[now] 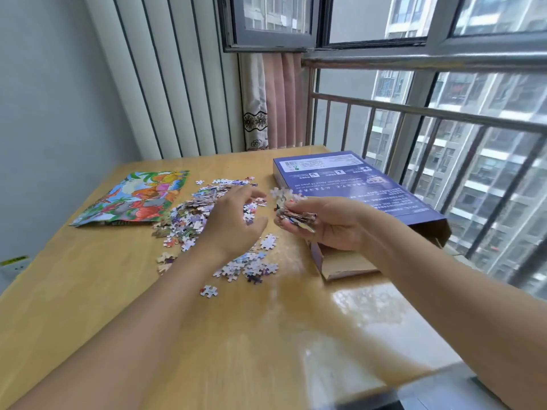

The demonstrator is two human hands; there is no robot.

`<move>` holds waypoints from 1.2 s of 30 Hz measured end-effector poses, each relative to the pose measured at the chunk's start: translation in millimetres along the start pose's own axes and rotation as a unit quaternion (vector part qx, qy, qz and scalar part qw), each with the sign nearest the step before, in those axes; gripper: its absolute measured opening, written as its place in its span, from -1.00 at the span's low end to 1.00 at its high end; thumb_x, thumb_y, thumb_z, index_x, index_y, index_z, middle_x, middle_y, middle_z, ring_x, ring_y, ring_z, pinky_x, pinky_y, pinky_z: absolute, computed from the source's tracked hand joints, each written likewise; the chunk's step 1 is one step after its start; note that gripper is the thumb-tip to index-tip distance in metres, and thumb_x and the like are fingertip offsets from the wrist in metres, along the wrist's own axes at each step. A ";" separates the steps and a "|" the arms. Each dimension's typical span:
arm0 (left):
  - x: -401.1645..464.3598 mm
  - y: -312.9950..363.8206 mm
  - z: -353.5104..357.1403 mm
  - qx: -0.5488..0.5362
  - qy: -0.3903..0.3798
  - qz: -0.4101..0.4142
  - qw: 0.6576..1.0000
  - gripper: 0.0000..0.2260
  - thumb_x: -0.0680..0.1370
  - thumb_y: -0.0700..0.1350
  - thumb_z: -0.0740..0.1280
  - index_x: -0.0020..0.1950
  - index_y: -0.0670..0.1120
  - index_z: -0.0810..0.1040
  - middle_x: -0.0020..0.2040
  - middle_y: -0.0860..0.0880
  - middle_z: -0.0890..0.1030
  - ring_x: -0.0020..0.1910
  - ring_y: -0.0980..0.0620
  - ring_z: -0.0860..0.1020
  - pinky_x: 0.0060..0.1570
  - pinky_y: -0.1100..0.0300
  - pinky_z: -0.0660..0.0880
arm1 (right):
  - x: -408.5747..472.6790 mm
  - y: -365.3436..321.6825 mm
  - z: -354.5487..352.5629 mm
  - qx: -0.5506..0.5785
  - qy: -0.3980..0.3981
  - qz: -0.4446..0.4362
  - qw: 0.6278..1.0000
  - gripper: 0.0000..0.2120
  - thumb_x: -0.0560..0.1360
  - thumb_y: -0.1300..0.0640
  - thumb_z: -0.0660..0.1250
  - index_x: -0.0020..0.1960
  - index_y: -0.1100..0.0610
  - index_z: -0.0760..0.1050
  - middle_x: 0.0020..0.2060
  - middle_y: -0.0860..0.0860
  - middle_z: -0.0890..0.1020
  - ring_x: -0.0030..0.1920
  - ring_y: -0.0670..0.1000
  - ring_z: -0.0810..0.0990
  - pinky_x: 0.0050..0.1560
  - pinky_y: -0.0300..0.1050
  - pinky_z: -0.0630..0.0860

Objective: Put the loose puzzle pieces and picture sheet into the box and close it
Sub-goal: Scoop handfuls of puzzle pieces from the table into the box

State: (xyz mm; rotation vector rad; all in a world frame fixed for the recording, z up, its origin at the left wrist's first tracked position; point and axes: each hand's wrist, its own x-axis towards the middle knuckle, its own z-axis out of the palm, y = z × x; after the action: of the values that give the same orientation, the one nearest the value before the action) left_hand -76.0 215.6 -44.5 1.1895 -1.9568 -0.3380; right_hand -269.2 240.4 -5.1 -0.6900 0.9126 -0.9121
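The blue box (349, 184) lies flat at the right of the frame on the bench (118, 291), its long axis running from upper centre toward the lower right, and its open end with the brown flap sits at the lower right, just behind the right hand (328, 223). That opening is the relation that counts: it lies directly below and beyond the right wrist, so the right hand is much the nearer one to it, while the left hand (233, 220) is well apart from it, over the pile.

The right hand is palm-up, its fingers (288, 224) curled around a stack of puzzle pieces (296, 217), some of which jut out blurred above the thumb. The left hand hovers over the loose pieces (192, 214) spread at the centre of the frame, fingers relaxed and partly spread; I cannot tell whether a fingertip touches a piece, but it grips nothing visible.

The picture sheet (136, 196) lies flat at the centre left, beyond the pile and well apart from the box. Most of the task seems still ahead.
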 end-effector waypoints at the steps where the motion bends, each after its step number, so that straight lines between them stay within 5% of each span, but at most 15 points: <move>1: 4.4 10.2 11.2 -0.006 -0.036 -0.006 0.999 -0.68 0.45 -0.10 0.49 0.18 0.00 0.57 0.14 0.06 0.53 0.11 0.09 0.51 0.10 0.21 0.47 | -8.7 -5.6 -10.7 -0.006 0.007 -0.006 1.000 -0.91 0.63 0.34 0.24 0.05 0.36 0.50 -0.15 0.23 0.66 -0.23 0.08 0.71 -0.31 -0.18 0.66; 3: 9.4 28.8 35.3 0.006 -0.104 -0.015 0.994 -0.52 0.37 0.04 0.55 0.24 0.02 0.52 0.20 0.05 0.48 0.17 0.08 0.49 0.13 0.25 0.40 | -22.7 -14.0 -30.8 -0.015 0.027 -0.019 0.999 -0.90 0.63 0.33 0.23 0.06 0.35 0.50 -0.15 0.22 0.66 -0.24 0.06 0.70 -0.25 -0.17 0.68; 6: 10.5 49.4 72.0 0.106 -0.162 -0.012 0.981 -0.32 0.33 0.22 0.51 0.38 0.03 0.42 0.28 0.04 0.43 0.25 -0.01 0.46 0.17 0.06 0.48 | -38.6 -21.0 -55.1 -0.018 0.058 -0.033 0.998 -0.90 0.63 0.30 0.25 0.06 0.32 0.52 -0.15 0.20 0.68 -0.16 0.06 0.68 -0.13 -0.15 0.66; 13: 17.2 78.8 95.3 0.223 -0.074 -0.018 0.972 -0.94 0.48 -0.07 0.32 -0.12 -0.04 0.51 -0.15 -0.06 0.55 -0.11 -0.18 0.56 -0.27 0.14 0.31 | -65.5 -23.1 -85.4 -0.037 0.080 -0.031 0.996 -0.90 0.60 0.34 0.29 0.10 0.32 0.50 -0.01 0.25 0.64 -0.11 0.11 0.69 -0.24 -0.16 0.68; 18: 47.2 85.8 67.5 0.193 -0.029 -0.028 0.980 -0.86 0.44 -0.05 0.40 -0.07 -0.05 0.69 -0.11 -0.08 0.66 -0.11 -0.18 0.57 -0.20 0.13 0.45 | -71.8 -36.6 -85.2 -0.070 0.093 -0.011 0.993 -0.87 0.59 0.35 0.30 0.13 0.32 0.50 0.04 0.24 0.65 0.00 0.14 0.70 -0.16 -0.13 0.69; 22: 69.4 96.8 44.7 0.174 -0.006 -0.047 0.984 -0.82 0.38 0.03 0.45 -0.18 -0.07 0.69 -0.21 -0.07 0.65 -0.16 -0.14 0.58 -0.13 0.08 0.58 | -73.4 -55.8 -74.6 -0.066 0.112 0.001 0.991 -0.83 0.60 0.34 0.28 0.15 0.39 0.51 -0.02 0.25 0.65 -0.15 0.13 0.73 -0.21 -0.17 0.68; 25: 66.1 101.3 43.2 0.177 -0.027 -0.047 0.983 -0.81 0.39 0.07 0.45 -0.23 -0.05 0.67 -0.25 -0.03 0.63 -0.17 -0.12 0.57 -0.14 0.09 0.57 | -74.0 -69.6 -67.8 -0.042 0.134 0.009 0.990 -0.84 0.61 0.33 0.29 0.15 0.40 0.50 0.08 0.29 0.62 0.01 0.22 0.70 -0.12 -0.10 0.68; 29: 64.5 105.6 41.2 0.169 -0.026 -0.051 0.984 -0.83 0.39 0.04 0.45 -0.22 -0.06 0.68 -0.24 -0.05 0.65 -0.17 -0.12 0.58 -0.13 0.08 0.58 | -62.0 -76.6 -65.8 -0.025 0.167 -0.022 0.985 -0.58 0.56 0.39 0.32 0.40 0.30 0.34 0.31 0.31 0.48 0.12 0.31 0.64 -0.14 0.05 0.70; 36: 73.1 115.5 29.0 0.143 -0.020 -0.061 0.988 -0.81 0.43 0.08 0.47 -0.22 -0.03 0.72 -0.21 -0.01 0.64 -0.14 -0.07 0.57 -0.11 0.09 0.58 | -54.2 -80.7 -72.8 0.013 0.156 -0.102 0.982 -0.31 0.36 0.54 0.11 0.43 0.12 0.28 0.40 0.23 0.39 0.26 0.31 0.54 0.18 0.32 0.56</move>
State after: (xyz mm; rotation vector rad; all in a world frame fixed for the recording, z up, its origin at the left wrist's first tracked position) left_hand -186.6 209.7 40.8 1.5005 -2.0189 -0.1465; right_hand -378.9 242.6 47.0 -0.6361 1.1182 -1.2364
